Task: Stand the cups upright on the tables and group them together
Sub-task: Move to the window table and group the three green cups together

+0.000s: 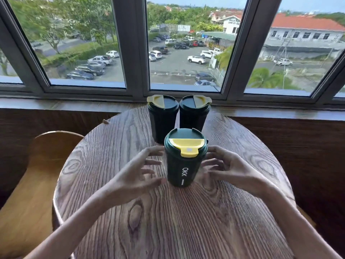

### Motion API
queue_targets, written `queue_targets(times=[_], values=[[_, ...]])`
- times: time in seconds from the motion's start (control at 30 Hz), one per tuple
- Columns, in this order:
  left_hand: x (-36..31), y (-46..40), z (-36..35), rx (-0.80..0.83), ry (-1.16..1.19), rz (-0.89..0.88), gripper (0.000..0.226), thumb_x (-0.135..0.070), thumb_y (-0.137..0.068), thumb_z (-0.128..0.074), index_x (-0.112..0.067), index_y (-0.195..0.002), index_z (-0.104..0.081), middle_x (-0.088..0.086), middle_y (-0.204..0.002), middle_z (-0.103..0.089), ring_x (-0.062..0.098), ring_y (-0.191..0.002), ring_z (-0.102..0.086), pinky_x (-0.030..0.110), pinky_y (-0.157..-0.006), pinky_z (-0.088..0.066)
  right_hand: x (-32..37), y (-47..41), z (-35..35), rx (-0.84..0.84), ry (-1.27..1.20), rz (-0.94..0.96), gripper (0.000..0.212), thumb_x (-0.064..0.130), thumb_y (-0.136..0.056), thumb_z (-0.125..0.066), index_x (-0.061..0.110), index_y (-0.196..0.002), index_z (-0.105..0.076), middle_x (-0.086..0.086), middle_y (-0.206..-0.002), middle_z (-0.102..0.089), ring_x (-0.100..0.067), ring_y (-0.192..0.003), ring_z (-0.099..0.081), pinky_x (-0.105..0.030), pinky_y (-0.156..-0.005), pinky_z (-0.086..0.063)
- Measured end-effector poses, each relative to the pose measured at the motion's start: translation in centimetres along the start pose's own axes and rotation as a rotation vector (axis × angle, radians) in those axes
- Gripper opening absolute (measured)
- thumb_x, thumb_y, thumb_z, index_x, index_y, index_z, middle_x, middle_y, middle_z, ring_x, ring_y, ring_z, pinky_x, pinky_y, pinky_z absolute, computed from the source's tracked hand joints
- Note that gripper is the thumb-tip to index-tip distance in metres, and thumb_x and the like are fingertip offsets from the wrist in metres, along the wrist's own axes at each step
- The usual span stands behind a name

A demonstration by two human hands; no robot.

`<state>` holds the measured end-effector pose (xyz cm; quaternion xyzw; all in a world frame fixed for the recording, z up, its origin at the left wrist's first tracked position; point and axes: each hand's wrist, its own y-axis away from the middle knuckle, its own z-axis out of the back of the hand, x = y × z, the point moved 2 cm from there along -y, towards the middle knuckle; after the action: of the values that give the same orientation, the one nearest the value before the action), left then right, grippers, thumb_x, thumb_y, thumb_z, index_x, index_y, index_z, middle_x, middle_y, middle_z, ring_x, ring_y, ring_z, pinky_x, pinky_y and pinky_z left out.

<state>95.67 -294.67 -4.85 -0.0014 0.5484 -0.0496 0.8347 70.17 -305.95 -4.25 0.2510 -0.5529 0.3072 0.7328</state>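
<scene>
- Head view: a round table of dark, strongly grained wood is seen filling the lower centre.
- Three ribbed dark-green cups with yellow flip lids are stood upright: the near cup at centre, the left rear cup and the right rear cup side by side behind it.
- The left hand and right hand are held spread wide beside the near cup, gripping nothing.
- A curved wooden chair is seen at lower left; the window is set above.

I see a round wooden table — three dark green cups upright on it: front cup, back-left cup, back-right cup — grouped near together.
</scene>
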Motion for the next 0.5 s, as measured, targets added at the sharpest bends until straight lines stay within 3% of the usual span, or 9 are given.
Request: queue_targets(times=[0.07, 0.17, 0.27, 0.37, 0.5], values=[[-0.4, 0.5, -1.5, -0.015, 0.007, -0.047, 0.074, -0.031, -0.074, -0.082, -0.031, -0.137, -0.043, -0.016, -0.134, -0.055, 0.005, -0.123, -0.055, 0.028, -0.096, -0.052, 0.5, 0.5, -1.1, 0.024, 0.023, 0.032, 0.062, 0.009, -0.076, -0.079, 0.026, -0.130, -0.053, -0.001, -0.125, -0.063, -0.017, -0.117, -0.060, -0.039, -0.094, -0.054], [-0.8, -0.3, -2.6, -0.197, 0.010, -0.052, 0.062, -0.033, -0.071, -0.081, -0.031, -0.126, -0.052, -0.017, -0.119, -0.064, 0.003, -0.111, -0.062, 0.028, -0.090, -0.055, 1.1, -0.4, -2.3, -0.110, 0.030, 0.099, 0.064, 0.023, -0.066, -0.087, 0.023, -0.121, -0.055, 0.004, -0.117, -0.067, -0.012, -0.106, -0.064, -0.046, -0.090, -0.054], [-0.9, -1.4, -2.2, -0.255, 0.077, -0.045, 0.058, -0.028, -0.073, -0.080, -0.026, -0.125, -0.056, -0.012, -0.116, -0.067, 0.003, -0.108, -0.064, 0.028, -0.087, -0.058, 1.4, -1.5, -2.5, -0.188, -0.018, 0.144, 0.057, 0.020, -0.066, -0.082, 0.017, -0.118, -0.057, 0.006, -0.110, -0.070, -0.012, -0.098, -0.067, -0.040, -0.086, -0.057], [-1.0, -3.2, -1.5, -0.257, 0.119, -0.057, 0.057, -0.019, -0.076, -0.078, -0.021, -0.128, -0.055, -0.011, -0.116, -0.066, 0.007, -0.110, -0.064, 0.028, -0.083, -0.059, 1.5, -2.8, -2.1, -0.236, -0.042, 0.168, 0.056, 0.018, -0.069, -0.079, 0.015, -0.121, -0.058, 0.002, -0.111, -0.071, -0.017, -0.105, -0.067, -0.036, -0.087, -0.057], [-1.0, -5.0, -1.0, -0.285, 0.099, -0.057, 0.048, -0.016, -0.077, -0.079, -0.038, -0.114, -0.057, -0.018, -0.109, -0.067, 0.001, -0.103, -0.064, 0.019, -0.074, -0.057, 1.2, -4.3, -1.6, -0.260, -0.044, 0.164, 0.048, 0.008, -0.078, -0.077, 0.025, -0.120, -0.060, 0.003, -0.113, -0.070, -0.019, -0.107, -0.066, -0.035, -0.089, -0.056]])
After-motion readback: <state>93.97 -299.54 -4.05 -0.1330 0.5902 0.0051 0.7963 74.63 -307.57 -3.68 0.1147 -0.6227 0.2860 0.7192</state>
